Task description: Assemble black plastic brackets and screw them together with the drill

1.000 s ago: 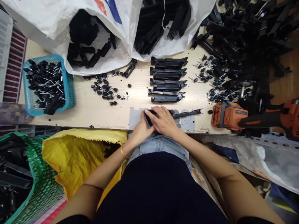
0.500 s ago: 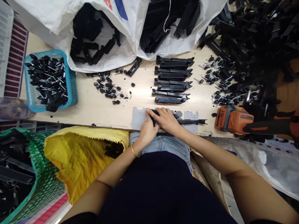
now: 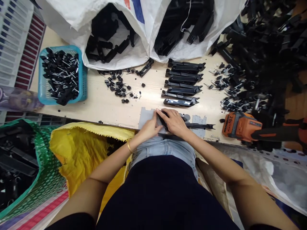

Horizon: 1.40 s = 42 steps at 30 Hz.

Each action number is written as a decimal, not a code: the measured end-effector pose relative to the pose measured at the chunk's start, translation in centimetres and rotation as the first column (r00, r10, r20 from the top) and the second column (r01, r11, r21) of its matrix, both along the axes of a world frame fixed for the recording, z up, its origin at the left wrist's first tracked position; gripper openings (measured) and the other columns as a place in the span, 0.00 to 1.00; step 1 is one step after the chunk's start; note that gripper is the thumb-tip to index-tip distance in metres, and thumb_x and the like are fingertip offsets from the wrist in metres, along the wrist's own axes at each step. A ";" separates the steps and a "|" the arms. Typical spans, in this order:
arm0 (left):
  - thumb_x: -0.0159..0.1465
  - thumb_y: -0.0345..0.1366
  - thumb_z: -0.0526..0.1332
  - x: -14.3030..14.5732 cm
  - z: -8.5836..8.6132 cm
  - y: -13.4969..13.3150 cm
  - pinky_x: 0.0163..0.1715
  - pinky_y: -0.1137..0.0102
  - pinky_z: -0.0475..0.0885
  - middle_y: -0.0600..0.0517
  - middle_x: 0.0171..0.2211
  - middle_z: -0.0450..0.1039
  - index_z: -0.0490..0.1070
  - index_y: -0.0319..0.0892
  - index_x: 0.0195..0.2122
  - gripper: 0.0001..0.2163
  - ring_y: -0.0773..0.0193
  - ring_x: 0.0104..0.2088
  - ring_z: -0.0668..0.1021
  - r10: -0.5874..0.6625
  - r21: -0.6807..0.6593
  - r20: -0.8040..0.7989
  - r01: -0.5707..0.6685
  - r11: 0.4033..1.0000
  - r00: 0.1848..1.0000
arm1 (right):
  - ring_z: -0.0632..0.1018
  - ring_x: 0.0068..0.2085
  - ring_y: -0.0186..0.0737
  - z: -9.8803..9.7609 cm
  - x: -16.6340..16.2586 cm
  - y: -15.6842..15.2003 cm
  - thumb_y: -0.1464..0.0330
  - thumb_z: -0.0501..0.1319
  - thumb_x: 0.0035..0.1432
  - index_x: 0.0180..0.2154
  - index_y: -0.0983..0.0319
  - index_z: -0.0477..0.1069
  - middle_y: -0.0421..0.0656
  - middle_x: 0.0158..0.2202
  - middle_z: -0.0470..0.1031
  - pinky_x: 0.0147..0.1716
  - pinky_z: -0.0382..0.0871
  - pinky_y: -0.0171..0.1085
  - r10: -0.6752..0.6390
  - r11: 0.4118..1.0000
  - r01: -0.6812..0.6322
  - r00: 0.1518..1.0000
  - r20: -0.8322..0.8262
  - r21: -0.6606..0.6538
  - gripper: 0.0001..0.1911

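A short black plastic part (image 3: 163, 119) stands tilted between my hands over a grey pad (image 3: 144, 116) at the table's front edge. My left hand (image 3: 149, 127) is at its left side, index finger stretched to the far end and thumb by the near end. From the right, my right hand (image 3: 175, 123) curls over the same part and covers much of it. A long black plastic arm (image 3: 200, 126) with a forked end sticks out to the right from behind that hand. Its left end is hidden. Beyond my hands lies a row of several black folded assemblies (image 3: 182, 90).
A blue basket (image 3: 84, 80) of black-headed pins stands left; loose pins (image 3: 117, 84) lie nearby. White sacks (image 3: 141, 48) of black parts are behind. An orange cordless tool (image 3: 242, 125) lies right, before heaped black parts (image 3: 266, 48). A yellow sack (image 3: 79, 150) hangs in front.
The view has shifted, so the table's things sit further right. My left thumb and index finger have spread wider beside the black part. My right hand stays over it.
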State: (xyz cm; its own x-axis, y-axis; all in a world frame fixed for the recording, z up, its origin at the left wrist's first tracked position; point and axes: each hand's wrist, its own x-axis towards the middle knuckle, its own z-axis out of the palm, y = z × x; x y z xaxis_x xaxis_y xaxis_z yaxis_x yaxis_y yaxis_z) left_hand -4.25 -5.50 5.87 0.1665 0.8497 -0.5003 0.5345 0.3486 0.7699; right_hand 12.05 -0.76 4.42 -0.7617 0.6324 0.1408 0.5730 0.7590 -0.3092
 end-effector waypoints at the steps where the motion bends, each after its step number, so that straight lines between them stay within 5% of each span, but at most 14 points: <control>1: 0.63 0.30 0.55 -1.3 0.6 0.2 0.33 0.67 0.75 0.50 0.27 0.77 0.53 0.33 0.64 0.27 0.63 0.24 0.77 0.008 0.093 -0.105 0.002 0.996 0.994 | 0.69 0.52 0.47 0.5 0.4 -0.4 0.76 0.51 0.60 0.63 0.63 0.58 0.53 0.53 0.69 0.50 0.64 0.45 -0.032 0.999 0.032 0.994 -0.104 0.005 0.29; 4: 0.64 0.28 0.51 -3.8 2.2 1.5 0.46 0.63 0.72 0.47 0.37 0.77 0.67 0.38 0.55 0.18 0.60 0.39 0.78 0.079 0.449 -0.253 0.045 0.892 0.964 | 0.74 0.47 0.44 2.3 2.8 -2.2 0.76 0.52 0.59 0.50 0.63 0.70 0.50 0.45 0.75 0.47 0.68 0.43 -0.268 0.963 0.257 0.884 -0.383 -0.079 0.19; 6: 0.63 0.28 0.54 -3.6 2.5 3.1 0.53 0.60 0.68 0.44 0.47 0.74 0.67 0.39 0.55 0.18 0.57 0.49 0.75 -0.112 0.587 -0.284 0.265 0.765 0.952 | 0.76 0.38 0.40 3.4 5.1 -3.8 0.74 0.53 0.60 0.40 0.62 0.73 0.45 0.35 0.77 0.40 0.71 0.41 -0.474 0.879 0.390 0.776 -0.417 -0.274 0.12; 9: 0.62 0.30 0.59 -1.3 2.0 5.7 0.54 0.56 0.66 0.41 0.48 0.72 0.68 0.38 0.51 0.15 0.52 0.51 0.73 -0.465 0.523 -0.458 0.653 0.547 0.757 | 0.77 0.28 0.38 3.6 8.4 -6.1 0.71 0.55 0.58 0.32 0.61 0.74 0.42 0.27 0.77 0.31 0.71 0.39 -0.646 0.694 0.430 0.726 -0.235 -0.578 0.09; 12: 0.66 0.32 0.55 0.5 1.7 6.7 0.42 0.63 0.71 0.42 0.41 0.74 0.69 0.36 0.45 0.09 0.56 0.41 0.77 -0.549 0.358 -0.590 0.801 0.480 0.592 | 0.79 0.30 0.42 2.7 10.3 -7.6 0.66 0.60 0.55 0.32 0.62 0.76 0.43 0.29 0.79 0.30 0.72 0.41 -0.672 0.504 0.411 0.739 -0.046 -0.760 0.08; 14: 0.69 0.34 0.51 0.9 2.1 5.7 0.33 0.68 0.70 0.42 0.40 0.73 0.68 0.37 0.46 0.10 0.58 0.37 0.77 -0.529 0.342 -0.604 0.793 0.504 0.596 | 0.80 0.33 0.43 2.2 10.3 -7.6 0.61 0.62 0.54 0.36 0.62 0.76 0.45 0.33 0.80 0.33 0.74 0.42 -0.745 0.369 0.331 0.664 -0.063 -0.868 0.12; 16: 0.70 0.38 0.49 1.0 2.9 3.8 0.27 0.70 0.68 0.43 0.41 0.72 0.66 0.38 0.46 0.12 0.60 0.33 0.76 -0.493 0.382 -0.552 0.730 0.567 0.672 | 0.80 0.38 0.43 2.2 9.1 -6.7 0.56 0.63 0.54 0.41 0.62 0.75 0.46 0.39 0.80 0.37 0.75 0.42 -0.872 0.280 0.180 0.458 -0.171 -0.943 0.18; 19: 0.69 0.41 0.51 1.9 4.0 0.7 0.29 0.70 0.69 0.45 0.40 0.71 0.65 0.40 0.44 0.11 0.62 0.33 0.75 -0.418 0.450 -0.327 0.529 0.720 0.847 | 0.79 0.37 0.39 3.4 6.0 -4.2 0.53 0.63 0.53 0.36 0.61 0.73 0.43 0.34 0.79 0.36 0.74 0.38 -0.962 0.270 0.033 0.049 -0.268 -0.962 0.19; 22: 0.66 0.41 0.55 3.5 4.2 -1.0 0.35 0.69 0.71 0.49 0.36 0.72 0.63 0.41 0.44 0.10 0.62 0.35 0.76 -0.269 0.376 -0.042 0.265 0.888 0.962 | 0.75 0.26 0.34 4.8 3.1 -1.7 0.52 0.63 0.51 0.24 0.61 0.66 0.39 0.23 0.73 0.28 0.71 0.33 -0.944 0.297 0.067 -0.129 -0.303 -0.953 0.20; 26: 0.64 0.45 0.58 5.2 3.7 -1.0 0.31 0.69 0.69 0.52 0.30 0.73 0.64 0.42 0.42 0.12 0.61 0.31 0.76 -0.081 0.159 0.046 0.073 0.985 0.996 | 0.70 0.20 0.31 5.4 1.6 0.3 0.51 0.64 0.50 0.19 0.61 0.64 0.38 0.17 0.69 0.22 0.66 0.31 -0.925 0.344 0.142 -0.119 -0.361 -0.928 0.22; 34: 0.67 0.45 0.53 5.6 2.8 -1.3 0.30 0.67 0.69 0.50 0.27 0.75 0.67 0.41 0.45 0.13 0.56 0.28 0.79 -0.125 0.112 -0.074 0.133 0.985 0.989 | 0.68 0.17 0.30 2.9 2.5 1.3 0.50 0.65 0.46 0.16 0.61 0.62 0.38 0.14 0.68 0.18 0.62 0.32 -0.958 0.286 0.136 0.051 -0.281 -0.949 0.24; 39: 0.67 0.43 0.53 5.5 2.7 -1.1 0.29 0.67 0.69 0.49 0.27 0.75 0.67 0.41 0.43 0.12 0.56 0.28 0.79 -0.094 0.147 -0.138 0.114 0.982 0.986 | 0.73 0.23 0.34 2.4 1.5 0.6 0.51 0.58 0.55 0.19 0.61 0.67 0.39 0.18 0.71 0.25 0.68 0.33 -0.911 0.367 0.327 -0.064 -0.408 -0.871 0.23; 42: 0.68 0.44 0.52 5.5 2.7 -1.2 0.29 0.67 0.69 0.49 0.26 0.75 0.67 0.41 0.43 0.12 0.56 0.28 0.78 -0.108 0.124 -0.113 0.122 0.985 0.988 | 0.72 0.21 0.33 2.3 1.6 0.8 0.52 0.60 0.54 0.17 0.61 0.66 0.39 0.17 0.70 0.24 0.67 0.33 -0.928 0.352 0.253 -0.028 -0.371 -0.901 0.23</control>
